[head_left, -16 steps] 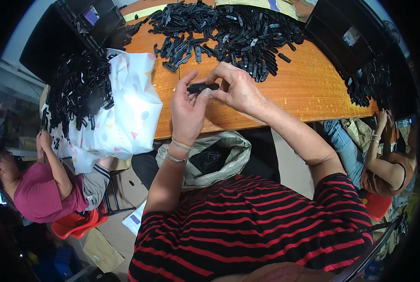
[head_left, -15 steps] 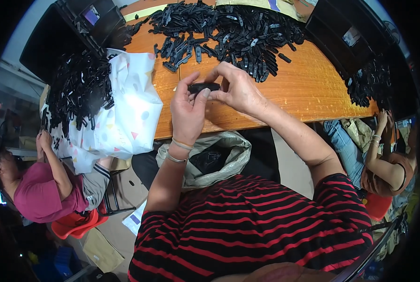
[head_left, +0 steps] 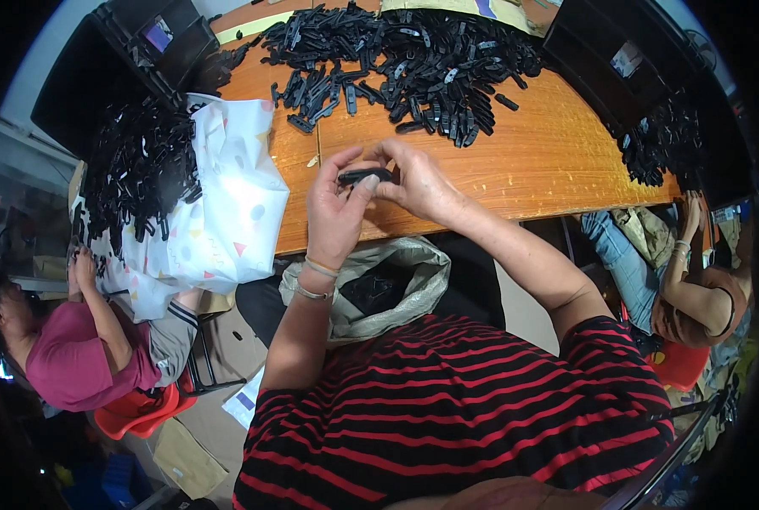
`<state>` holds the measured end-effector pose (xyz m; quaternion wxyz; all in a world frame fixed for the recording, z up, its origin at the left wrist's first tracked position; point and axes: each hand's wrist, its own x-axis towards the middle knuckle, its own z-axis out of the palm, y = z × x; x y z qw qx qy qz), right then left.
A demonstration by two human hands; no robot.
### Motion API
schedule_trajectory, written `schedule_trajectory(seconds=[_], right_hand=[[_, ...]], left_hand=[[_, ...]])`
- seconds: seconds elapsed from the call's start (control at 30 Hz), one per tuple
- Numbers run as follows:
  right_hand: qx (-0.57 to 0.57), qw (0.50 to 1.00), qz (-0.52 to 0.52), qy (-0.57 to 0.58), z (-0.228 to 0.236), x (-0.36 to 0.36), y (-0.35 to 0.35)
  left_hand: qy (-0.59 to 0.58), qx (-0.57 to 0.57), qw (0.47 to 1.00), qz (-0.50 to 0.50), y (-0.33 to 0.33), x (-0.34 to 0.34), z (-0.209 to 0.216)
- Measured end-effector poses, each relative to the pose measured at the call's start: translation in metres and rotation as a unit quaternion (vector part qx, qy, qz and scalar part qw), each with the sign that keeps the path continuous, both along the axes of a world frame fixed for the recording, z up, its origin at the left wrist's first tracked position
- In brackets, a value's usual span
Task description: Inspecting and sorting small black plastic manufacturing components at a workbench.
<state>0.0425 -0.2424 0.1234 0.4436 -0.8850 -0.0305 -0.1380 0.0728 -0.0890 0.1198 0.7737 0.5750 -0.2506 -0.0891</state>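
Between my two hands, above the near edge of the wooden table (head_left: 515, 170), is a small elongated black plastic part (head_left: 364, 175). My left hand (head_left: 335, 204) pinches its left end, thumb on top. The fingers of my right hand (head_left: 418, 183) close round its right end and partly hide it. Farther back on the table lies a large heap of similar black parts (head_left: 422, 64). Below my hands, an open woven sack (head_left: 426, 293) sits at my lap with dark contents inside.
To the left, a white patterned sheet (head_left: 239, 187) lies beside another black-part pile (head_left: 137, 161). Black bins (head_left: 99, 76) stand at the left, and another black bin (head_left: 617, 59) at the right. One person (head_left: 82, 348) sits left, another (head_left: 702, 297) right.
Both hands have come slightly nearer to me with the black part between them. At the left, the other person's hands have shifted a little.
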Motion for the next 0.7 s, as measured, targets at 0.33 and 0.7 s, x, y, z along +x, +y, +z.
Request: schedule_trajectory(seconds=[0.33, 0.7], right_hand=[[0.107, 0.961, 0.188, 0.175, -0.012, -0.018, -0.022], [-0.350, 0.937, -0.009, -0.025, -0.030, 0.063, -0.076]], left_hand=[[0.029, 0.189, 0.981, -0.027, 0.030, -0.030, -0.014], [-0.230, 0.339, 0.909, 0.072, 0.044, -0.028, -0.038]])
